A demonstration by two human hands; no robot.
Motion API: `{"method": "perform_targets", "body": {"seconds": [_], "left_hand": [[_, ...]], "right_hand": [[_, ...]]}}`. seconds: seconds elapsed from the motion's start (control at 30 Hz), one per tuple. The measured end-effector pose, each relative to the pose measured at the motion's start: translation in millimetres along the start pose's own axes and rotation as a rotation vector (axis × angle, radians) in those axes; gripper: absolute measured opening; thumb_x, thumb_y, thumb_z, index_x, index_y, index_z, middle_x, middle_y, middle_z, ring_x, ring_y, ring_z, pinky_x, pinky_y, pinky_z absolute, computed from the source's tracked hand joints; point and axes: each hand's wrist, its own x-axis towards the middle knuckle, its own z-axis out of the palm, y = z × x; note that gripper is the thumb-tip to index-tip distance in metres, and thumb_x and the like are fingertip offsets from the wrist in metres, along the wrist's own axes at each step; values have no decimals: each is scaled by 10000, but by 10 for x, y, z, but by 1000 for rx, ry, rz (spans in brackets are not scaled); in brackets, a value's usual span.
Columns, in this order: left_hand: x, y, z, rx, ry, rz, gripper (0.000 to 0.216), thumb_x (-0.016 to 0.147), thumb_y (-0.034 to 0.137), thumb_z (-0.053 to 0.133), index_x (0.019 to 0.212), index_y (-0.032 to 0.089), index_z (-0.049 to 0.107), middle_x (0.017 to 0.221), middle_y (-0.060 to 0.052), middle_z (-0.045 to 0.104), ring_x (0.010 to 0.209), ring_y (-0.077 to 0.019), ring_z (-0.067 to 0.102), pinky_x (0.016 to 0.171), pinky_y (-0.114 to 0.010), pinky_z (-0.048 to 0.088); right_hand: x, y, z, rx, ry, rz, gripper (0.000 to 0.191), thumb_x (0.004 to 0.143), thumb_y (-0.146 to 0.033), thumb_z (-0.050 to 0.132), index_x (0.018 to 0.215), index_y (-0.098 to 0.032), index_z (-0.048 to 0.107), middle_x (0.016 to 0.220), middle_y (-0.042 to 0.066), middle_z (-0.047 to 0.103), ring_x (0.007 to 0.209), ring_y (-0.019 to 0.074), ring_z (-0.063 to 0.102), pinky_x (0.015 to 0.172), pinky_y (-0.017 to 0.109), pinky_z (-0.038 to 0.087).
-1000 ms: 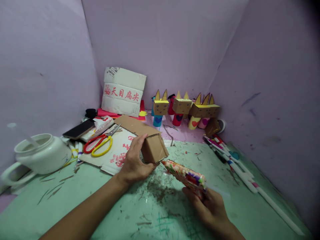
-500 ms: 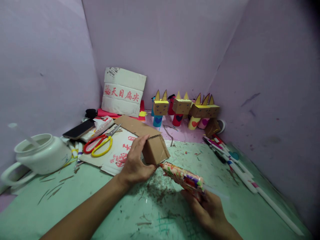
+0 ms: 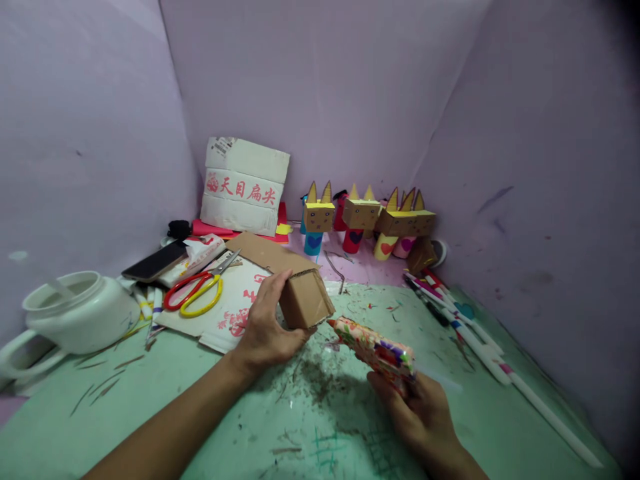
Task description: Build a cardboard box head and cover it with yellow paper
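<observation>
A: Where is the workpiece, and how is it held?

B: The small brown cardboard box (image 3: 307, 297) sits tilted at the centre of the frame. The left hand (image 3: 267, 330) grips it from the left, opened to the box's width, fingers along the upper left side and thumb under the lower edge.

A: And the right hand (image 3: 420, 410)?

B: Lower right of centre, curled around the handle of a flower-patterned glue gun (image 3: 373, 347). Its orange tip points up and left, just beside the box's lower right edge. Whether a finger presses the trigger cannot be told.

A: What occupies the left of the frame?

B: Scissors with red and yellow handles (image 3: 203, 287) rest on a flat white cardboard sheet (image 3: 231, 280). Farther left are a flat black phone (image 3: 156, 261) and a white ceramic pot (image 3: 95, 327). Above, a white cardboard panel with red characters (image 3: 245, 210) leans against the pale purple wall (image 3: 325, 100).

A: And elsewhere?

B: Right of centre stand box-headed figures with pointed ears and coloured bodies (image 3: 353, 215); at far right lie white-barrelled pens (image 3: 480, 347). Dark scraps (image 3: 320, 383) litter the green tabletop (image 3: 225, 447).
</observation>
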Motion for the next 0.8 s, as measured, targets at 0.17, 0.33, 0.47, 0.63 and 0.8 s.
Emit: {"method": "perform_targets", "body": {"seconds": [0.17, 0.33, 0.47, 0.63, 0.8], "left_hand": [[0, -10, 6, -7, 4, 25, 839, 607, 179, 732, 1362, 171, 366, 1244, -149, 517, 1160, -310, 521, 988, -478, 459], [-12, -5, 13, 7, 5, 29, 850, 602, 179, 736, 1367, 171, 364, 1246, -146, 520, 1163, -304, 522, 994, -456, 461], [-14, -14, 10, 5, 7, 41, 847, 596, 175, 735, 1360, 155, 372, 1248, -158, 519, 1162, -311, 519, 996, -468, 456], [-6, -14, 4, -14, 0, 43, 838, 594, 171, 728, 1355, 151, 379, 1242, -164, 521, 1152, -319, 523, 978, -486, 461], [-12, -11, 8, 9, 6, 45, 840, 590, 167, 724, 1354, 158, 375, 1239, -158, 527, 1154, -317, 524, 981, -489, 462]], "right_hand": [[-4, -38, 27, 57, -3, 22, 157, 839, -220, 548, 686, -198, 575, 535, -30, 544, 388, 102, 432, 352, 197, 353], [-29, -41, 44, 107, -46, 29, 97, 845, -212, 544, 769, -195, 602, 533, -42, 499, 405, 102, 415, 366, 202, 341], [-30, -36, 55, 94, -47, 21, 117, 846, -194, 535, 744, -193, 592, 518, -51, 458, 393, 92, 368, 352, 202, 304], [-19, -32, 66, 94, -45, 21, 180, 851, -185, 521, 682, -192, 583, 543, -29, 507, 415, 103, 423, 395, 209, 363], [-63, 11, 54, 122, -56, 28, 127, 859, -187, 528, 883, -192, 653, 609, -8, 594, 433, 125, 489, 420, 217, 417]]}}
